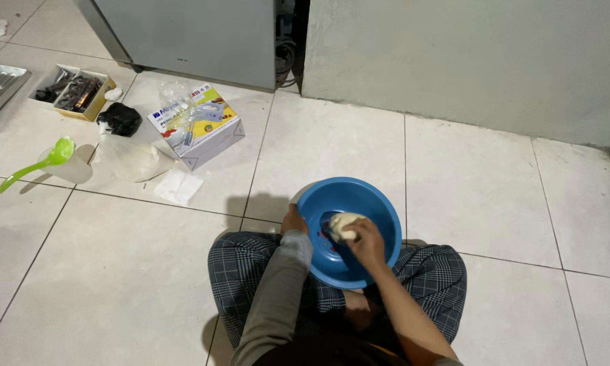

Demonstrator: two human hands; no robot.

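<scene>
- Dough (345, 224) sits inside the blue bowl (349, 230), toward its middle; the bowl rests tilted against the person's crossed legs (250, 271) on the tiled floor (467, 190).
- Right hand (367, 242) lies on the dough, fingers curled over the lump, pressing it against the bowl's inner wall.
- Left hand (293, 220) is at the near-left rim; fingers seem wrapped over the edge, but how tightly I cannot tell.
- Risk: the bowl is propped on legs, not flat. A hard push from the right hand could rock it or slide it across the smooth tile.
- Risk: if the left hand's hold on the rim slips, nothing else steadies the bowl; the dough could roll out onto the floor.
- Risk: dough sticking to the fingers lifts with the hand and tears off in bits.
- Risk: left sleeve (284, 271) hangs close to the rim and could drag through the dough.
- Box (198, 123), flour bag (132, 159), cup (71, 166) with green spoon (37, 166) sit well apart, up-left on the floor; reaching for them means letting go of the bowl.
</scene>
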